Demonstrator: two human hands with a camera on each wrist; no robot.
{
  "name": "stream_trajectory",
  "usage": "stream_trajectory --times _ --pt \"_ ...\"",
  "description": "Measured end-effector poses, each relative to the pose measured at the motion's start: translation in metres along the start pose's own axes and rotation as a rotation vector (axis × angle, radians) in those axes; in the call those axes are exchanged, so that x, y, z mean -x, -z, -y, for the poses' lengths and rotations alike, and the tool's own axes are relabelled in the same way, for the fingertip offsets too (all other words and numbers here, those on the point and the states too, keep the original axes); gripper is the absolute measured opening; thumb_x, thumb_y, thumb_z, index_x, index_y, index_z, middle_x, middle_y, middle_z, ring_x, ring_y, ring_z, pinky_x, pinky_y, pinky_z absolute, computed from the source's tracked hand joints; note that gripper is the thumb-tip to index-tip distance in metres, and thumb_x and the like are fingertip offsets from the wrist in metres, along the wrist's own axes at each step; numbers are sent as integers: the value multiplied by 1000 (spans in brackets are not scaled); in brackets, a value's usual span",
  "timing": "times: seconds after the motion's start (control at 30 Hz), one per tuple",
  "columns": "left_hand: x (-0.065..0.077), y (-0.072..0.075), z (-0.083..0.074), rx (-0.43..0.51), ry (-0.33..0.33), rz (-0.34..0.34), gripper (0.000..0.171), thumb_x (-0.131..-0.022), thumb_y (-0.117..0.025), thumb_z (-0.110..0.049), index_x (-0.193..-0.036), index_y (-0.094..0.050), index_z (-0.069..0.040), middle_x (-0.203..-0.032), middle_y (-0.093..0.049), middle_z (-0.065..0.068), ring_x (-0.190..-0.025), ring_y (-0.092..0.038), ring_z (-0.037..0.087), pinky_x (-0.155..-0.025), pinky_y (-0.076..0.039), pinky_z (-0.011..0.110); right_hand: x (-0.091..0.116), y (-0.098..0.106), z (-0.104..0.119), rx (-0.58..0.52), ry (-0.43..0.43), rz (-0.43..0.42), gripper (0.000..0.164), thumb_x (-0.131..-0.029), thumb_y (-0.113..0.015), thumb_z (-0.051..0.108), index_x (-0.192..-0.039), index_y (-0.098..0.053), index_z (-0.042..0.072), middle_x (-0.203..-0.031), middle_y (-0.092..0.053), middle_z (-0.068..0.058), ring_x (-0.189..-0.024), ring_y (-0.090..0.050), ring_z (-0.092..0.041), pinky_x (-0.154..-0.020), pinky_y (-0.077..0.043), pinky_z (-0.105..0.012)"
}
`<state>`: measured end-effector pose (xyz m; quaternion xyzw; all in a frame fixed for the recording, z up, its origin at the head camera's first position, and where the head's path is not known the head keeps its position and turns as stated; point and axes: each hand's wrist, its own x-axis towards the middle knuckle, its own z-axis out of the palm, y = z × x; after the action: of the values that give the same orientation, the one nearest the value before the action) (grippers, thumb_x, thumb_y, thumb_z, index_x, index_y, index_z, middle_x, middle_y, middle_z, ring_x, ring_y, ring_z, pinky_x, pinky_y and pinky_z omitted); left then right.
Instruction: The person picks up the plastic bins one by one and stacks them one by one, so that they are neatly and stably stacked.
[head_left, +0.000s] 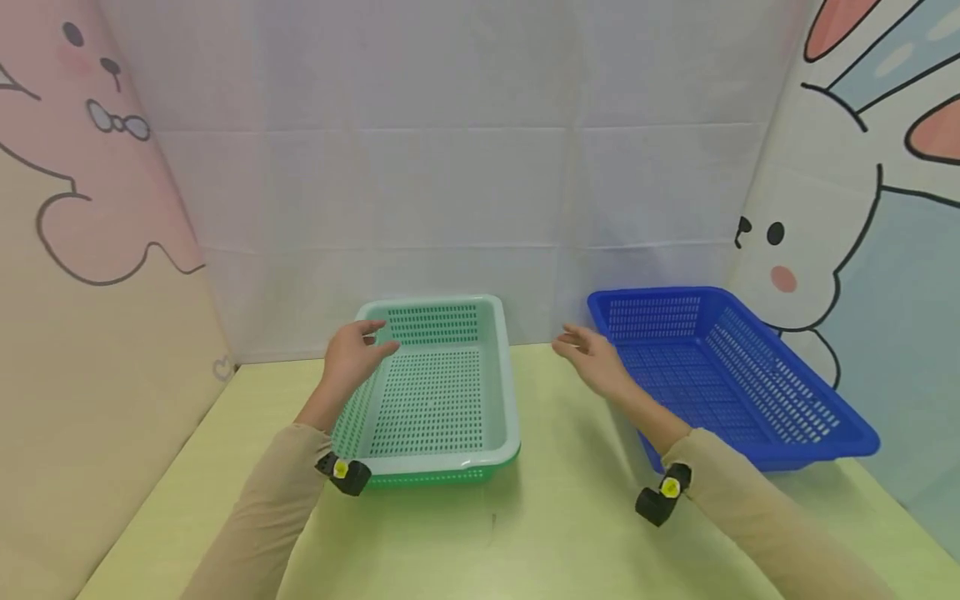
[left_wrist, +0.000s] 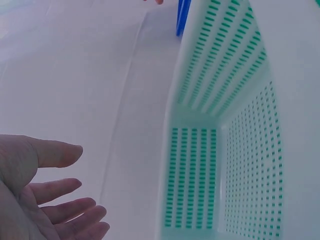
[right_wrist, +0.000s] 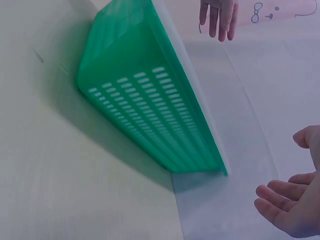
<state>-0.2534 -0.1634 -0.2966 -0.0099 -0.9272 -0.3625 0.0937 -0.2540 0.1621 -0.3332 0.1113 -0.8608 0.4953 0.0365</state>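
Note:
My left hand (head_left: pixel 352 358) hovers over the left rim of a pale mint plastic basket (head_left: pixel 431 400), its fingers loosely bent and holding nothing. The pale basket sits nested in a darker green basket (right_wrist: pixel 135 90), whose slotted side shows in the right wrist view. Between the two sets of baskets is my right hand (head_left: pixel 592 362), near the left rim of a blue basket (head_left: pixel 667 375). Its fingers are relaxed, with thumb apart from them, and nothing is in them. Both baskets show bare slotted floors.
The baskets stand on a pale yellow-green table (head_left: pixel 562 517). A white cloth backdrop (head_left: pixel 465 183) hangs behind them. Walls with cartoon animals flank both sides, and the blue basket reaches close to the right one.

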Motion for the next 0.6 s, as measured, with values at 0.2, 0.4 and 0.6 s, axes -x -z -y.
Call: stream_trajectory --times 0.2,0.4,0.6 --pt "-3 -30 -39 98 -58 -14 43 -88 -58 -14 -128 -50 -2 -129 -49 17 -116 -48 32 -88 -44 46 -3 45 -12 81 -11 -8 60 -96 -43 32 -141 -25 -3 -136 -38 -24 -125 -35 -38 -101 -31 -51" --pt "-7 -63 -73 220 -81 3 42 -86 -61 -17 -126 -54 -6 -126 -53 12 -114 -51 27 -89 -45 41 0 80 -23 183 -40 -34 66 -95 -41 40 -142 -22 -3 -141 -30 -26 -128 -28 -41 -100 -28 -55" --pt "-2 -97 -107 320 -77 57 42 -85 -62 -18 -125 -54 -7 -127 -53 11 -113 -51 26 -88 -47 37 6 114 -41 294 -76 -76 70 -95 -39 44 -142 -19 -5 -140 -26 -30 -126 -25 -46 -97 -28 -60"
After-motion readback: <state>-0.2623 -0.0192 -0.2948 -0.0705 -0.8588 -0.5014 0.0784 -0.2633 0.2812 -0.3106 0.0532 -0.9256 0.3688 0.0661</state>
